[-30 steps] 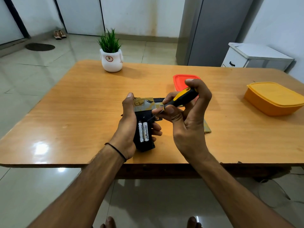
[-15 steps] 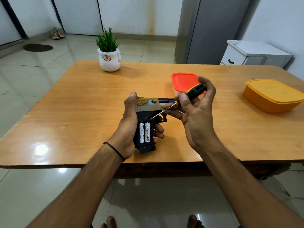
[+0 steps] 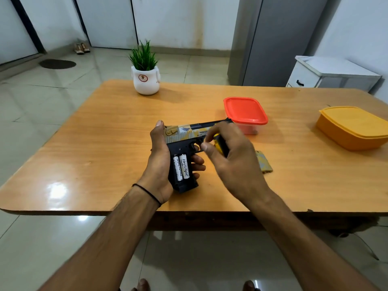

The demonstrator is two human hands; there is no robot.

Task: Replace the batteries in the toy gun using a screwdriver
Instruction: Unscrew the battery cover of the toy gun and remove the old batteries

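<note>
Two batteries [image 3: 181, 170] sit exposed in the toy gun [image 3: 189, 135] our left hand [image 3: 159, 164] clasps over the table [image 3: 105, 143], our right hand [image 3: 233, 162] curls round the screwdriver [image 3: 220, 143], so next we likely lever them out.

Most of the screwdriver [image 3: 220, 144] hidden inside the blurred right hand [image 3: 237, 164], shaft out of sight, toy gun [image 3: 189, 133] grip partly covered by the left hand [image 3: 159, 164], patterned panel [image 3: 265, 163] half behind the right hand, yellow container [image 3: 354, 127] cut by the right edge.
</note>
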